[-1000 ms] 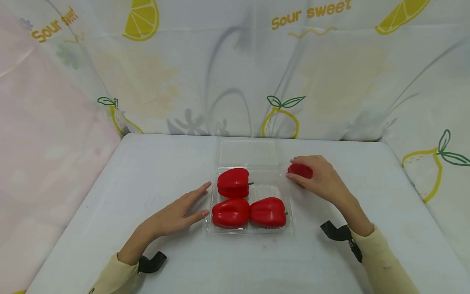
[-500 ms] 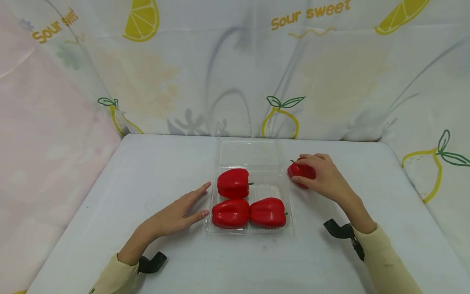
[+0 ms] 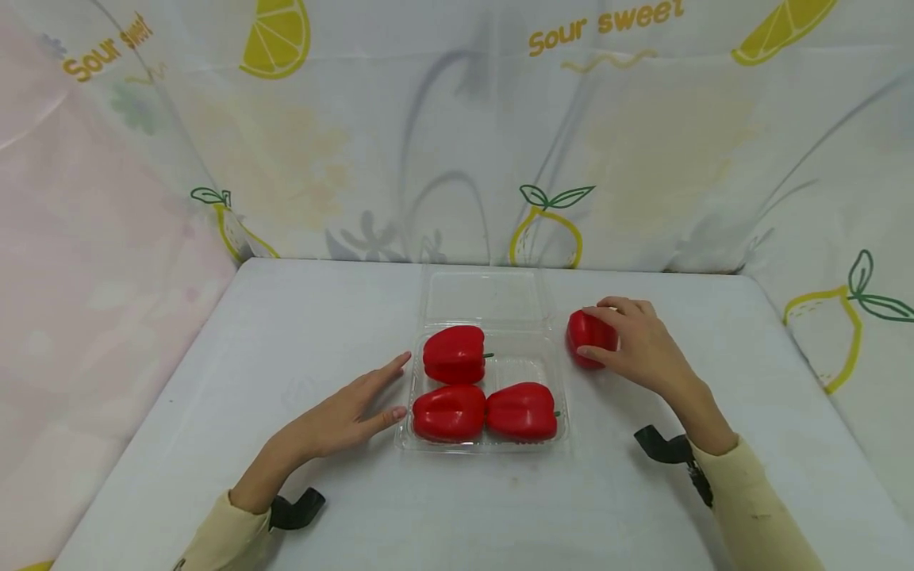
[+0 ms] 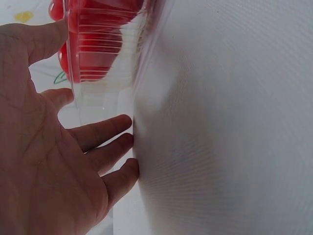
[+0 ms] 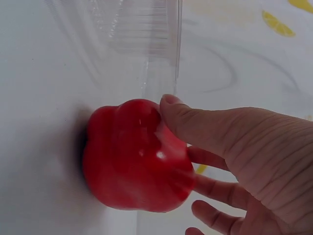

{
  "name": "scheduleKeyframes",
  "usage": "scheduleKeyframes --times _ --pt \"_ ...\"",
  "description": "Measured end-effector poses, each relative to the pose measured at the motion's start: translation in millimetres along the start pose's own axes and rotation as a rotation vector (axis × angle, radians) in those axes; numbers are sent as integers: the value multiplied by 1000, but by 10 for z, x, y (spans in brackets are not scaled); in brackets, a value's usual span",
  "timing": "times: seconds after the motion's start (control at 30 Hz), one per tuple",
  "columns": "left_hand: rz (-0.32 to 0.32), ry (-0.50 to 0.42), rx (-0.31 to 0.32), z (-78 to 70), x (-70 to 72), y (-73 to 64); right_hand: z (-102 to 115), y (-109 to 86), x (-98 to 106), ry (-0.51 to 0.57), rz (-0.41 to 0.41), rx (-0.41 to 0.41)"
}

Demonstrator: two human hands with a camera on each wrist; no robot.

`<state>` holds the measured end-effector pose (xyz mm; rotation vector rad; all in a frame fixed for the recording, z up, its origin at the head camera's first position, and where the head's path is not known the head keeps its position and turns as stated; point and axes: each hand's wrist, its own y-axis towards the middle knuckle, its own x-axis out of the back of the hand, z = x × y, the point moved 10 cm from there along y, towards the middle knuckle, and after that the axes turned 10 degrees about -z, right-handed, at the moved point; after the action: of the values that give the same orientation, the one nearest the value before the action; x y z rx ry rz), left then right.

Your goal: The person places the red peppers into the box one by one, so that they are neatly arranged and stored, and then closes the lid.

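Note:
My right hand [image 3: 643,345] holds a glossy red bell pepper [image 3: 589,339] between thumb and fingers, right of a clear plastic clamshell box [image 3: 517,369]. In the right wrist view, the thumb lies along one side of that bell pepper [image 5: 137,156], with fingertips behind it and its lobed end toward the camera. Three more red bell peppers lie in the box: one at back left [image 3: 454,355], one at front left [image 3: 448,413], one at front right [image 3: 521,411]. Spread and straight, my left hand [image 3: 336,416] has its thumb and index fingertip at the box's left wall [image 4: 73,58].
The box's transparent lid [image 3: 485,297] lies folded back toward the rear of the white table [image 3: 300,309]. Its back right space holds no pepper. A lemon-printed cloth [image 3: 457,135] hangs behind. Black mounts [image 3: 664,446] sit at both wrists.
My right hand has shifted slightly right with the bell pepper, which has turned so that its green stem, visible half a second ago, no longer shows. The left hand stays in place.

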<state>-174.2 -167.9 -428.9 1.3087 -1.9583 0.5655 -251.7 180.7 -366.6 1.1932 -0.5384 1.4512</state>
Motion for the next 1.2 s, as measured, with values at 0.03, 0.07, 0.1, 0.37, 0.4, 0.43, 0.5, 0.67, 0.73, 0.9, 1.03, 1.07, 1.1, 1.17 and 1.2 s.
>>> scheduleKeyframes --times 0.03,0.07,0.1,0.37,0.4,0.43,0.5,0.67,0.73,0.9,1.03,1.07,1.1,1.17,1.2 --pt "0 -1 1 1 2 -1 -7 -6 6 -4 7 -4" --pt "1 -3 2 1 3 -2 -17 -14 13 -8 16 -10" --pt "1 -2 3 1 5 -3 -29 -22 17 -7 30 -19" --pt "2 0 16 3 14 0 -79 -63 81 -20 94 -57" --pt "2 -2 17 4 13 1 -85 -65 87 -27 94 -62" --pt "3 -3 17 5 11 1 -92 -68 91 -34 94 -66" --pt "3 -5 17 5 8 2 -101 -75 96 -42 92 -74" --pt "2 -9 11 -6 6 0 -112 -93 99 -58 87 -78" --pt "2 -13 9 -14 8 -2 -123 -101 104 -67 87 -84" --pt "5 -21 8 -22 8 -9 -161 -119 121 -79 99 -112" --pt "3 -17 9 -17 7 -11 -211 -127 118 -90 123 -145" --pt "3 -17 8 -17 6 -10 -225 -129 117 -95 127 -153" --pt "2 -17 7 -17 7 -9 -239 -132 115 -95 131 -162" --pt "-1 -15 6 -17 8 -7 -263 -136 105 -91 139 -174" --pt "-2 -17 5 -18 8 -6 -272 -139 101 -87 141 -177"
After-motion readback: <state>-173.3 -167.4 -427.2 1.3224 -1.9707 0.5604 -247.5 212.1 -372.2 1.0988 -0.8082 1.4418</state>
